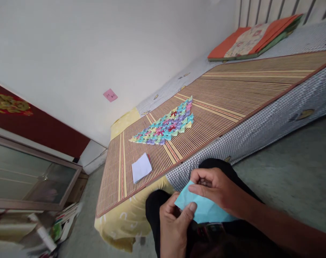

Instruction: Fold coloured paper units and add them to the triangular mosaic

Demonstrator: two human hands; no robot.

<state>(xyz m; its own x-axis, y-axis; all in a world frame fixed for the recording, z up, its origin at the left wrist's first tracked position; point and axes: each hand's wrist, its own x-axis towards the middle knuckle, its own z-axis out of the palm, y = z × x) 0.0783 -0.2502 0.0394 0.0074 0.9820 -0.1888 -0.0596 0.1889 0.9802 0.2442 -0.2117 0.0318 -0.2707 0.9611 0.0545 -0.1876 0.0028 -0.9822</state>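
My left hand (175, 224) and my right hand (219, 191) both pinch a light blue sheet of paper (206, 211) over my lap, which is clad in black. The left thumb presses its lower edge; the right fingers curl over its top corner. On the bamboo mat (233, 96) ahead lies a flat triangular patchwork of folded coloured paper pieces (167, 125). Nearer me on the mat rests a small stack of white paper squares (141, 167).
The mat covers a bed with a checked sheet (273, 125) and a yellow cover (125, 218). An orange folded pillow (254, 37) lies at the far end. A pink note (110, 95) sticks on the white wall. A glass-fronted cabinet (31, 175) and clutter stand at left.
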